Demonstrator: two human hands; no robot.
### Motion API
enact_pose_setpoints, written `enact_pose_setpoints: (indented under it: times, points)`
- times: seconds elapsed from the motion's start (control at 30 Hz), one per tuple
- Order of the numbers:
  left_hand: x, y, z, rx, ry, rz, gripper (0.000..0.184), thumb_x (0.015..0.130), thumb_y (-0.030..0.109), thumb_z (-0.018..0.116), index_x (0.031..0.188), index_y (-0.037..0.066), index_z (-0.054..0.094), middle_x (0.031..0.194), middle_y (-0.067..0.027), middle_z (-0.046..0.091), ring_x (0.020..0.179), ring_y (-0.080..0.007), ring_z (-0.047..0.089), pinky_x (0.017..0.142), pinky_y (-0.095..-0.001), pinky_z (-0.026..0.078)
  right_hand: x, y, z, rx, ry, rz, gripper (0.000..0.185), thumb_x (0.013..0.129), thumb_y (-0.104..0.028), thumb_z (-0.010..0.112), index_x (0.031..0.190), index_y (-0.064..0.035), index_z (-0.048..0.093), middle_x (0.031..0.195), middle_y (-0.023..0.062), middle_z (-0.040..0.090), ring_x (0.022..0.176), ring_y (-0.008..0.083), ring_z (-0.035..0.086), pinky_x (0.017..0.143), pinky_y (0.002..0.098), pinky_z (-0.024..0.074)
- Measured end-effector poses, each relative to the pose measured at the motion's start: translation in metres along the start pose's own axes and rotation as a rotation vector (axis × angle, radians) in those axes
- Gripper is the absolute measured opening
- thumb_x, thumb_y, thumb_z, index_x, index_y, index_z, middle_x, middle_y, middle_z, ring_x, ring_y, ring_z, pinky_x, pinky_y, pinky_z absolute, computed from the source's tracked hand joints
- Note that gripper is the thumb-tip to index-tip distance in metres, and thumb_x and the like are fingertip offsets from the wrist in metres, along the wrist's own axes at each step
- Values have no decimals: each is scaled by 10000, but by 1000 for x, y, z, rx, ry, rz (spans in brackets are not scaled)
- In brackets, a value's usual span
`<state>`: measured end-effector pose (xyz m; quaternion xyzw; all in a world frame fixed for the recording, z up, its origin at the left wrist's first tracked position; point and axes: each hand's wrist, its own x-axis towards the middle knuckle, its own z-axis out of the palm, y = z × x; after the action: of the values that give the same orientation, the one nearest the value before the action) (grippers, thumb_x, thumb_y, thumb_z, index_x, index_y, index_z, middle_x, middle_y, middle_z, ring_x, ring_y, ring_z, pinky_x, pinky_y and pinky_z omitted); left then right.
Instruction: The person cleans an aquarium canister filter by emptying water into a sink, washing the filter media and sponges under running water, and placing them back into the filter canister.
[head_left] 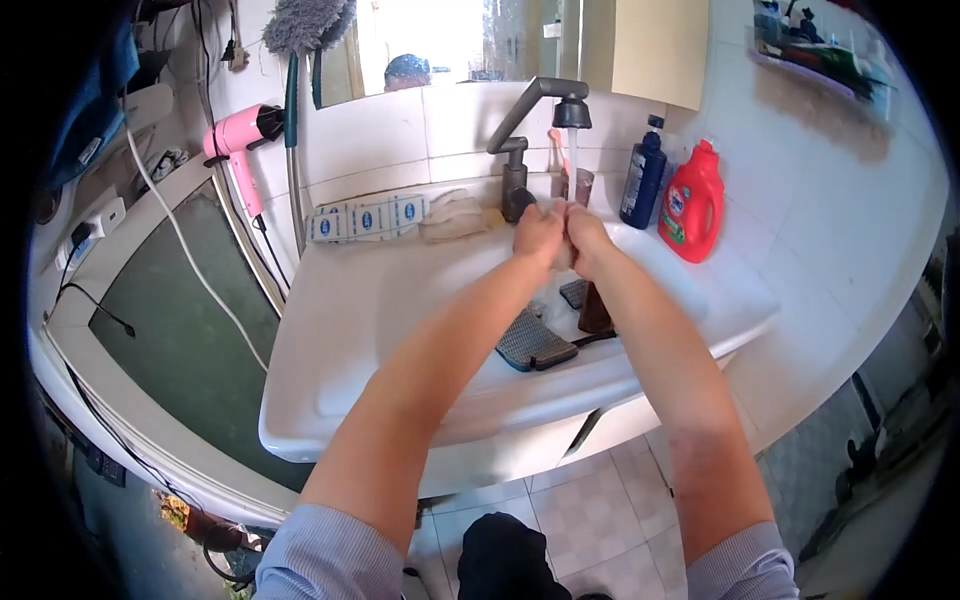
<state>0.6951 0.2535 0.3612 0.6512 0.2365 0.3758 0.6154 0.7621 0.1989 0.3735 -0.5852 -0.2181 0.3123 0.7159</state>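
Water runs from the dark grey faucet (535,110) onto my two hands, which meet close together above the sink (660,270). My left hand (540,232) is closed, its fingers curled in towards the other. Beside it, my right hand (588,238) is closed too. Something pale shows between and below them, too blurred to make out. Under my wrists, a grey textured pad with a dark edge (535,342) lies in the basin against its front side. A brown object (594,310) and a smaller grey piece (574,292) are beside it, partly hidden by my right forearm.
On the back ledge lie a blue-and-white packet (368,218), a beige cloth (454,217) and a cup (579,186). A dark blue pump bottle (643,175) and red detergent bottle (692,203) stand at right. A pink hair dryer (240,140) hangs at left.
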Motion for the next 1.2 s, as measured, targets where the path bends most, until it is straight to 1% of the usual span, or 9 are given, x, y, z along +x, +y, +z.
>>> enact_pose_setpoints:
  times: [0.23,0.4,0.43,0.67,0.77,0.87,0.97,1.07,1.2]
  points:
    - [7,6,-2,41,-9,47,521,861,443,554,1109,-15,554,1029,-150,609,937,-229,574,820,-351,455,-17,3,7,85,-82,-159,237,917,-235,436,1026,-83,582,905,101,587,697,220,572,502,425,464]
    - [27,-5,-18,-38,-61,-229,469,856,408,520,1128,29,565,1011,-145,617,939,-231,584,828,-378,465,-21,-6,-1,-329,19,-87,222,919,-232,438,870,-78,590,755,84,549,632,197,537,428,370,404]
    - [12,7,-17,-206,-140,-309,452,849,378,512,1146,39,544,1021,-142,621,946,-262,596,836,-413,480,-9,4,-11,-322,-133,-277,268,933,-283,411,903,-75,578,732,84,528,624,198,532,426,410,397]
    - [-16,25,-30,-256,-144,-385,287,813,239,578,1029,57,525,1065,-127,609,811,-295,623,653,-497,537,-29,-14,-17,98,-288,-7,343,928,-357,412,973,-41,539,741,81,548,645,208,569,562,389,506]
    - [0,1,-40,-344,-93,-161,298,776,46,596,1061,86,517,929,-90,608,776,-247,624,595,-382,544,-21,-11,-34,-570,-270,19,382,864,-369,493,968,-9,571,886,134,628,713,231,630,613,366,519]
    - [-11,10,-47,-189,11,-79,286,773,71,636,1038,73,527,842,-67,584,671,-207,588,486,-342,479,-17,27,-29,-1421,-589,-97,481,814,-404,592,1014,33,578,800,93,621,689,201,605,637,335,529]
    - [-31,29,-56,-64,16,-146,219,812,166,651,990,92,548,815,-56,571,595,-168,522,427,-307,376,-53,82,-8,-1813,-852,-345,807,709,-520,677,1266,21,457,1168,197,574,1061,299,564,939,370,425]
    - [-27,25,-68,17,-11,-218,253,844,286,619,900,45,566,673,-59,548,483,-156,494,382,-332,324,-44,78,8,-1802,-916,-71,854,718,-489,663,1331,31,373,1291,233,477,1189,315,478,1005,367,364]
    - [-42,36,-69,-2,66,-192,329,837,401,609,911,82,575,732,-46,565,522,-147,499,406,-309,300,-22,75,-2,-1878,-908,-219,725,753,-409,629,1292,33,430,1218,241,533,1094,311,545,946,362,409]
